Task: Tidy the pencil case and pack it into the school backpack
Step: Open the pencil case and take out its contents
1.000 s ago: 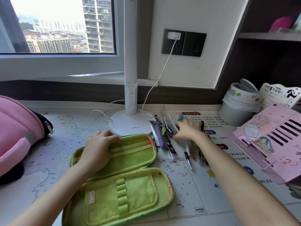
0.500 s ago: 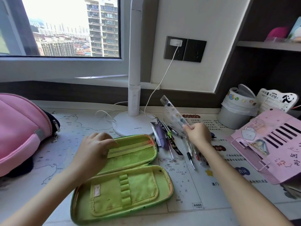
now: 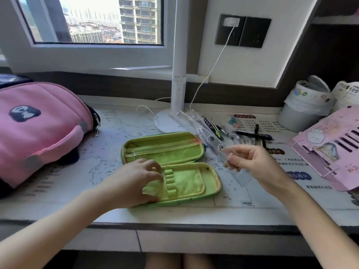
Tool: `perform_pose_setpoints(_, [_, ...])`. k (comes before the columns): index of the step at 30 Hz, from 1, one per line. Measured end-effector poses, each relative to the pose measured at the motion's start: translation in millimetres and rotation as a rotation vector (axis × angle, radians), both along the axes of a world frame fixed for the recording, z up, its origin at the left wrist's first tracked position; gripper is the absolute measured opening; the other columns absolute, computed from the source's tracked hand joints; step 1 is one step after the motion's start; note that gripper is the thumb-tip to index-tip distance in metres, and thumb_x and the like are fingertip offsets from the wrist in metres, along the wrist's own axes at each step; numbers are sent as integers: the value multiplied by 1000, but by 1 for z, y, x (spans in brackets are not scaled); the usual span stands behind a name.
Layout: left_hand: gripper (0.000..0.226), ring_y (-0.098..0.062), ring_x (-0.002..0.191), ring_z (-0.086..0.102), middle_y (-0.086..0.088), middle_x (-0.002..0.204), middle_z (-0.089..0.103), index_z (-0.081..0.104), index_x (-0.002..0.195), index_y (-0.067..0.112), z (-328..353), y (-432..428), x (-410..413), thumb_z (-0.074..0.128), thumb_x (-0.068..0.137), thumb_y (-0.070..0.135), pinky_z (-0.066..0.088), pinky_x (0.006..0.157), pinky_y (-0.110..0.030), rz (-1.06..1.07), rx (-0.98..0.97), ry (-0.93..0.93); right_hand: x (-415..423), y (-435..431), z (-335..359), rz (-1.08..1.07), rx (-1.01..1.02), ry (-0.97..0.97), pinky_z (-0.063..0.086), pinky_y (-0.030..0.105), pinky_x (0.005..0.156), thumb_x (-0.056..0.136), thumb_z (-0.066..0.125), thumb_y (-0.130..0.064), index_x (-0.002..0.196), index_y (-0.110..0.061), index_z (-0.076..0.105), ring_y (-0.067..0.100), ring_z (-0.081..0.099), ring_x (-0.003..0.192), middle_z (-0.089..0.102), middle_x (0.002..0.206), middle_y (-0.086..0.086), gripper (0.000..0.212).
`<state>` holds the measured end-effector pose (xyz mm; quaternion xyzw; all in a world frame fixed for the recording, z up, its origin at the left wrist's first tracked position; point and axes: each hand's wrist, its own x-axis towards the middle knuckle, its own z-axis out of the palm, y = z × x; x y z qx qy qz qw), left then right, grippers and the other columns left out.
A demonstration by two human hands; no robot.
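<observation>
A green pencil case (image 3: 180,150) lies open in the middle of the desk, mesh pocket at the back, elastic loops in the near half. My left hand (image 3: 134,181) rests on the near half, fingers spread at the pocket by the loops. My right hand (image 3: 254,166) holds a clear plastic ruler (image 3: 202,127) by its near end, just right of the case; the ruler slants up and left over the case's far right corner. Several pens (image 3: 250,133) lie on the desk behind my right hand. A pink backpack (image 3: 38,129) lies at the left.
A white desk lamp (image 3: 177,88) stands behind the case, its cord running to a wall socket (image 3: 231,29). A lined white bin (image 3: 303,109) sits at the back right. A pink perforated board (image 3: 334,144) lies at the right. A printed map mat (image 3: 108,152) covers the desk.
My right hand picked the clear ruler out of the pens and brought it nearer, beside the case. My left hand moved from the case's far half to its near half.
</observation>
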<state>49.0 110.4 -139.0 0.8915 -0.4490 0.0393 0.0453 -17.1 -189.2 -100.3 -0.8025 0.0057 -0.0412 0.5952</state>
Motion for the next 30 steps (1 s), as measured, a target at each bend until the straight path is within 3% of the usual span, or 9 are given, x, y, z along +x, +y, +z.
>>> perform_pose_setpoints(3, [47, -22, 112, 51, 6, 135, 48, 57, 119, 22, 6, -4, 3, 59, 79, 47, 45, 92, -34, -9, 175, 35, -14, 14, -1, 68, -5, -41, 52, 14, 67, 83, 60, 3, 100, -16, 66, 11, 69, 74, 74, 78, 6, 26])
perform_pose_setpoints(7, [40, -33, 90, 59, -7, 116, 58, 61, 105, 8, 7, -6, 6, 57, 81, 39, 51, 78, -39, -129, 255, -33, -22, 25, -6, 78, 44, -76, 52, 14, 70, 83, 58, 4, 99, -16, 64, 11, 69, 74, 74, 76, 4, 27])
perform_pose_setpoints(14, [60, -32, 101, 55, -14, 124, 58, 52, 120, 13, 8, -11, 26, 61, 76, 53, 48, 85, -42, -13, 503, 61, -23, 28, -18, 20, 70, -71, 53, 17, 73, 85, 59, 3, 102, -12, 59, 15, 70, 78, 73, 77, 9, 22])
perform_pose_setpoints(18, [56, -34, 98, 55, -18, 121, 59, 54, 112, 7, 9, -13, 21, 63, 75, 48, 49, 83, -42, -19, 494, 30, -23, 30, -23, 13, 90, -63, 54, 19, 75, 84, 60, 1, 100, -11, 59, 15, 70, 78, 74, 77, 8, 20])
perform_pose_setpoints(21, [50, -34, 91, 57, -19, 113, 60, 59, 102, 2, 5, -10, 19, 55, 77, 45, 50, 80, -42, -66, 474, 18, -24, 33, -26, 7, 143, -62, 52, 14, 66, 84, 59, 3, 97, -10, 59, 11, 68, 72, 73, 72, 7, 19])
perform_pose_setpoints(24, [51, -32, 85, 60, -14, 99, 64, 58, 96, 7, 2, -1, 19, 33, 75, 46, 52, 75, -40, -77, 322, 86, -26, 36, -30, 5, 212, -66, 51, 15, 63, 82, 60, 1, 96, -9, 59, 12, 67, 68, 73, 71, 8, 18])
perform_pose_setpoints(27, [25, -30, 70, 53, -12, 81, 60, 50, 91, 9, 3, 12, 16, 42, 87, 31, 47, 63, -39, 36, -16, 202, -29, 33, -30, 2, 269, -84, 53, 16, 67, 73, 63, -8, 95, -8, 60, 14, 69, 70, 73, 72, 8, 22])
perform_pose_setpoints(30, [20, -21, 67, 51, -5, 76, 57, 52, 89, 13, 0, 18, 10, 49, 91, 32, 43, 63, -34, 175, -464, 350, -31, 26, -22, 18, 199, -115, 53, 16, 72, 71, 65, -12, 91, -12, 64, 16, 70, 76, 73, 73, 6, 20])
